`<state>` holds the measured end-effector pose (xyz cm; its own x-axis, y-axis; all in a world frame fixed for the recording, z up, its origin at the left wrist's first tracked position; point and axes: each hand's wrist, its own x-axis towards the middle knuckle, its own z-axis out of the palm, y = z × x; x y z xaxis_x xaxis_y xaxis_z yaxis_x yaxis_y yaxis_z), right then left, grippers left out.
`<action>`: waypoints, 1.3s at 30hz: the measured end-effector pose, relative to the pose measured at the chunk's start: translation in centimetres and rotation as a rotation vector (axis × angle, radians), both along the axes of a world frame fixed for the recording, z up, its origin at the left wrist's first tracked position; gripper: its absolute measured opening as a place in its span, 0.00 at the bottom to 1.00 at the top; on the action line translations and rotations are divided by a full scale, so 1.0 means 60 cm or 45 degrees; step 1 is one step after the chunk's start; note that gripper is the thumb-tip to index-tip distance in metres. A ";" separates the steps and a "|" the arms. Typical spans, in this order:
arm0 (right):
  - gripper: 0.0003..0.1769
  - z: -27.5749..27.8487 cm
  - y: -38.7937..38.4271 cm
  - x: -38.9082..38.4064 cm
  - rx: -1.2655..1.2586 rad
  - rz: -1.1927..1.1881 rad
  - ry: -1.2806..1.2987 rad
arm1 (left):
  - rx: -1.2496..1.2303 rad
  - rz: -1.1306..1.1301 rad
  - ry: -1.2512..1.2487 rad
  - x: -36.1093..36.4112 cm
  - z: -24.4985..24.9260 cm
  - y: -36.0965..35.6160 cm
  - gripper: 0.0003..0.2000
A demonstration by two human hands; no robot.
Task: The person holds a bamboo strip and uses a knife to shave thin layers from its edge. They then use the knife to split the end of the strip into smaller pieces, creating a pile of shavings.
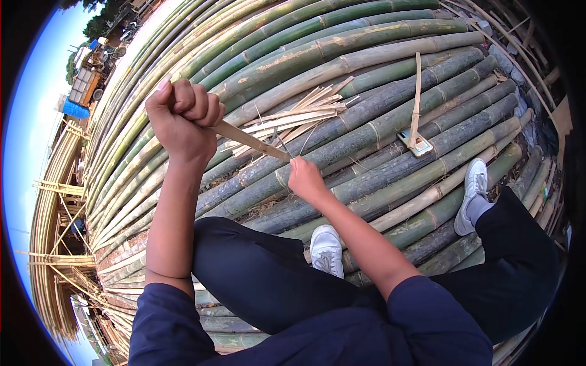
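A bamboo strip runs slantwise between a seated person's two hands, above a broad stack of bamboo poles. The left hand is raised, its grip a tight fist wrapped around the strip's upper end with the knuckles turned towards the camera. The right hand sits lower and near the middle of the view, its grip closed on the strip's lower end, though its fingertips are hidden behind the back of the hand. Just beyond the strip, a loose bundle of pale split slats lies fanned across the poles. Further right, a single long slat stands nearly upright over a small flat rectangular object resting on the stack. The person, in dark blue sleeves and black trousers, sits on the poles with two white shoes planted on them. The green and weathered poles fill the view. At the left edge, in the open air under a blue sky, stand bamboo racks and a truck.
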<state>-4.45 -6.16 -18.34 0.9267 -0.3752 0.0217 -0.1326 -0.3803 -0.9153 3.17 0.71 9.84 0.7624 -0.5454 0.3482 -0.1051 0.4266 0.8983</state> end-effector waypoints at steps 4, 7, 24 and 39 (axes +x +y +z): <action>0.19 -0.106 -0.030 0.012 -0.055 0.021 0.250 | -0.006 -0.025 -0.003 0.003 0.000 -0.006 0.21; 0.18 -0.048 -0.051 0.005 -0.060 0.038 0.068 | 0.013 -0.060 -0.006 0.004 0.001 -0.005 0.22; 0.21 -0.100 -0.044 0.012 0.025 0.155 0.250 | -0.005 -0.222 -0.007 0.022 0.000 0.005 0.22; 0.18 -0.078 -0.052 0.020 -0.111 0.220 0.380 | -0.001 -0.269 -0.067 0.019 -0.001 0.005 0.22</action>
